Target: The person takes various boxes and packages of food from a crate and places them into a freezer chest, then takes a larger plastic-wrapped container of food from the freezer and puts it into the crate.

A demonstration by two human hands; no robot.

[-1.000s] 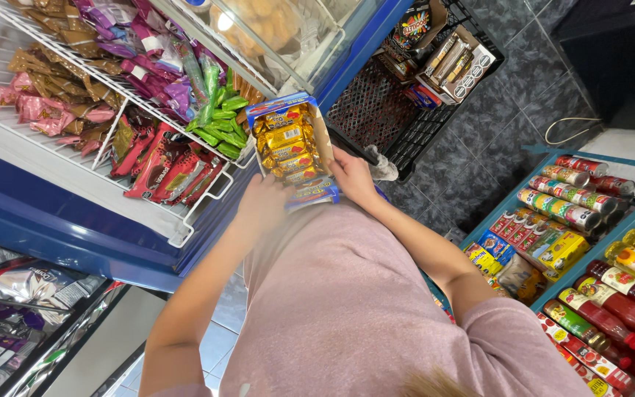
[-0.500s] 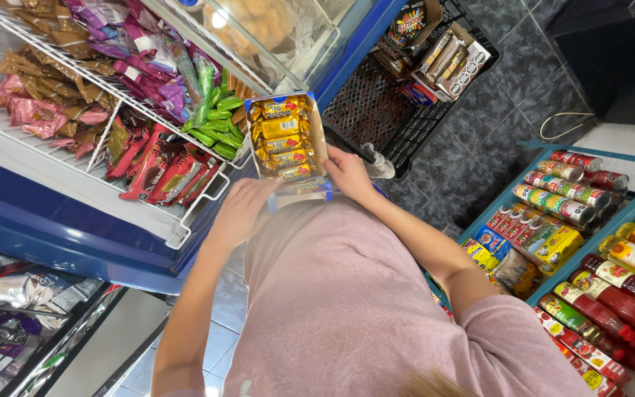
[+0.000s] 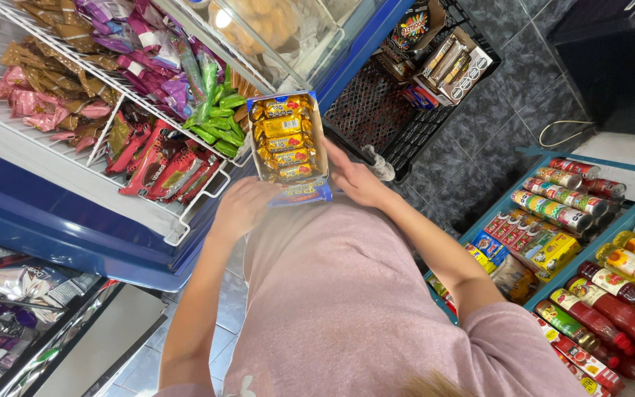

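Observation:
I hold an open blue cardboard box [image 3: 288,140] filled with several gold-wrapped snack bars, level in front of my chest. My left hand [image 3: 242,207] grips the box's near left corner from below. My right hand [image 3: 354,180] holds its right side. The box hangs over the edge of a white wire display rack [image 3: 185,224] full of wrapped sweets. I wear a pink shirt.
The wire rack holds pink, brown, red, purple and green wrapped snacks above a blue freezer body [image 3: 75,235]. A black crate [image 3: 406,125] with boxed goods stands ahead. Blue shelves [image 3: 523,242] at the right carry cans, bottles and packets. Shiny bags [image 3: 9,294] lie lower left.
The box has shifted slightly left and turned more upright toward the rack, with both hands still on it. My view has tilted a little.

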